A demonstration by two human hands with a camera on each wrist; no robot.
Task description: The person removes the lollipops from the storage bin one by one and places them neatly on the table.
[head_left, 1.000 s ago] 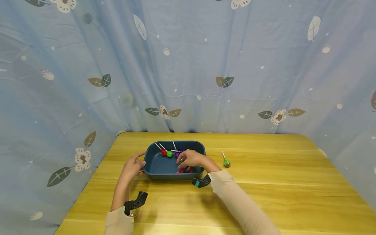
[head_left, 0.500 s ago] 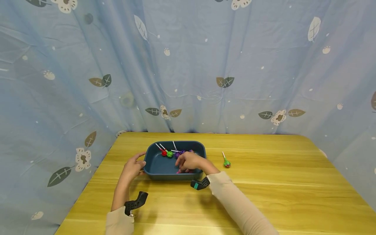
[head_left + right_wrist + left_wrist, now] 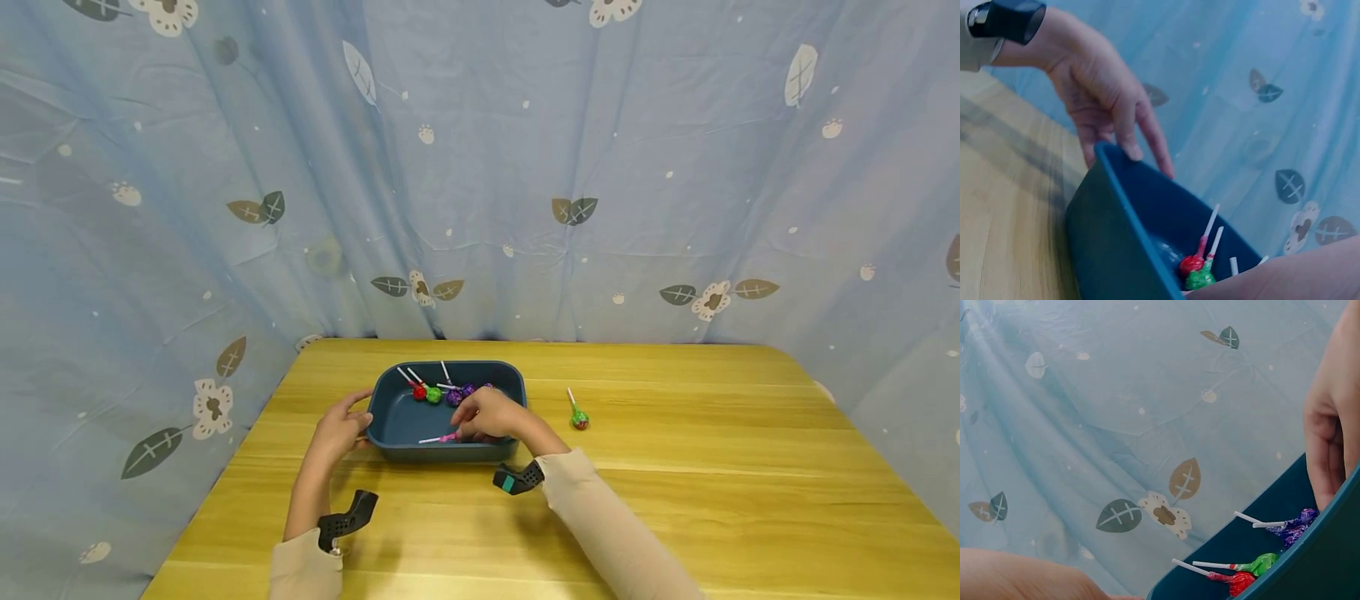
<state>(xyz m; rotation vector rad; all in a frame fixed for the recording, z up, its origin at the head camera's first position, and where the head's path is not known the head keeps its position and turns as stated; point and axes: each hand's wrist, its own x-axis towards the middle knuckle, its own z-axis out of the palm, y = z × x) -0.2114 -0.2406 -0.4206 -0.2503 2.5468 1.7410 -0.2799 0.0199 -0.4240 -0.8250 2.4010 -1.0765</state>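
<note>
A dark blue bin (image 3: 408, 425) stands on the wooden table. My left hand (image 3: 339, 429) grips its left end, thumb over the rim and fingers outside, as the right wrist view shows. Inside the bin, my right hand (image 3: 491, 414) pinches a pink-wrapped lollipop (image 3: 448, 437) near the front wall; its white stick points left and its head is hidden under the fingers. Along the back lie a red lollipop (image 3: 419, 392), a green lollipop (image 3: 433, 396) and purple lollipops (image 3: 454, 397). In the left wrist view the right fingers (image 3: 1322, 469) reach down beside the purple ones.
Another green lollipop (image 3: 579, 419) lies on the table (image 3: 712, 450) to the right of the bin, its stick pointing away. A blue patterned curtain (image 3: 487, 167) hangs behind and at both sides of the table.
My right hand has stayed low in the bin, shifting slightly. The pink lollipop's stick now shows pointing left from under the fingers. The left hand and the bin have not visibly moved.
</note>
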